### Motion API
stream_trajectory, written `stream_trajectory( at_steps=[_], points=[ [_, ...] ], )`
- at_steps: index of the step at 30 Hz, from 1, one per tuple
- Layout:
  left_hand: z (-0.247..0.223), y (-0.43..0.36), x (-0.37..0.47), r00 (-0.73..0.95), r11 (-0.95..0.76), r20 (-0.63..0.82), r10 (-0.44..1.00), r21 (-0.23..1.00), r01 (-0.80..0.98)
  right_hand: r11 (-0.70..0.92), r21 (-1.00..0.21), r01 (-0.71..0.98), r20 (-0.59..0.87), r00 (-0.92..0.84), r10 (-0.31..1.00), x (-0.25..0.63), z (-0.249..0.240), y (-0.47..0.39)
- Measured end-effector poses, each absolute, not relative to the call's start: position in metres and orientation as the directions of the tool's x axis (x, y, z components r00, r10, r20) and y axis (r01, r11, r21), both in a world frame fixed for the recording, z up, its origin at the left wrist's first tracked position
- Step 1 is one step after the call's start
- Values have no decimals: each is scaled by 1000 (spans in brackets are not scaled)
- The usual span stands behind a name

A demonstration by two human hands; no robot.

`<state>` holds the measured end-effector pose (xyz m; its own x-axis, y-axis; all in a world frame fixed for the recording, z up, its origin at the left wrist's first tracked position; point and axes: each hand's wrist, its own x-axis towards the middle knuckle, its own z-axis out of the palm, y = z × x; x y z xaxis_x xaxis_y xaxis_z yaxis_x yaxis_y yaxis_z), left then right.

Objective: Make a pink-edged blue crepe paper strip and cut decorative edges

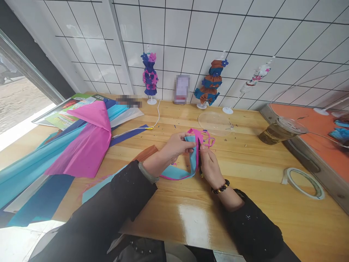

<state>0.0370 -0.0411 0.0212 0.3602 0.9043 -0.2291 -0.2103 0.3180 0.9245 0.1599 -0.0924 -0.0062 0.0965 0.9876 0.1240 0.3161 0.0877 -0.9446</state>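
Note:
My left hand (pixel 177 146) pinches the top end of a light blue strip with pink edging (pixel 193 162). From there the strip hangs to the wooden table and runs left under my left forearm. On its right side, my right hand (pixel 210 163) is closed around dark scissors (pixel 201 168), held upright against the pink edge. The blades are mostly hidden by the strip and fingers. Thin pink loops (pixel 209 141) stick out just behind my right hand. A brown piece (pixel 145 153) lies behind my left wrist.
Pink (pixel 89 145) and blue sheets cover the table's left side. Small dressed forms (pixel 150 78) (pixel 212 83) stand along the tiled wall, with a clear round lid (pixel 215 123) before them. At the right are a drink cup (pixel 278 131) and a tape roll (pixel 305 183).

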Motion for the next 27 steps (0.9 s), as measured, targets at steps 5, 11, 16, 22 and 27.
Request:
stream_trajectory(
  at_steps=[5, 11, 16, 22, 27],
  points=[
    [20, -41, 37, 362, 334, -235, 902, 911, -241, 61, -943, 327, 105, 116, 988, 160, -6, -92],
    [15, -38, 38, 384, 341, -235, 893, 910, -234, 71, -945, 319, 119, 135, 984, 160, -6, -91],
    [17, -39, 37, 393, 361, -253, 884, 903, -232, 94, -946, 310, 140, 129, 982, 160, -7, -91],
    [19, -40, 37, 400, 386, -261, 878, 882, -272, 85, -950, 301, 127, 123, 984, 161, -11, -90],
    [14, -37, 37, 408, 390, -260, 875, 877, -279, 104, -945, 310, 148, 120, 982, 160, -10, -90]
  ],
)
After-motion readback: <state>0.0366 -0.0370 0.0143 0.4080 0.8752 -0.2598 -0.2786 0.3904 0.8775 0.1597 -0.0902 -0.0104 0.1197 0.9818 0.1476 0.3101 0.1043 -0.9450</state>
